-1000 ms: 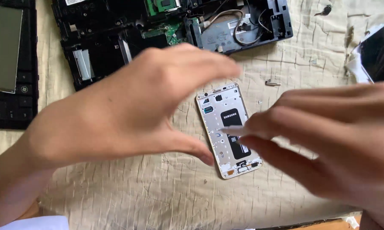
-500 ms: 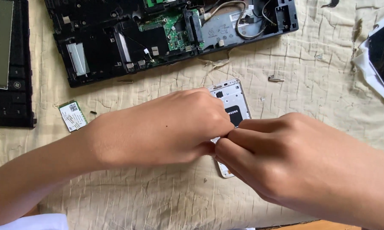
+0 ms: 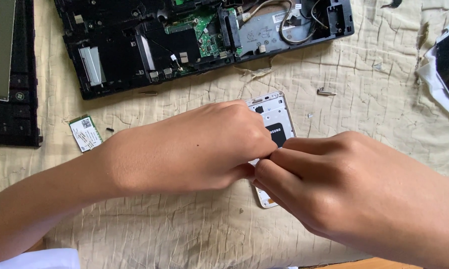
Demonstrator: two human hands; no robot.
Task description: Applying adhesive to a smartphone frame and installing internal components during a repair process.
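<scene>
Fingers (image 3: 264,172) apparently pinch white, opened phone (image 3: 277,119).

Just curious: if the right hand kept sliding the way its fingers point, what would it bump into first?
The right hand points leftward; its fingertips already meet the left hand over the opened white phone, so that hand comes first, though depth is unclear.

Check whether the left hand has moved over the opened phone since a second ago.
Yes. The left hand has closed down onto the opened phone, fingertips meeting the right hand over its middle, hiding most of it.
</scene>
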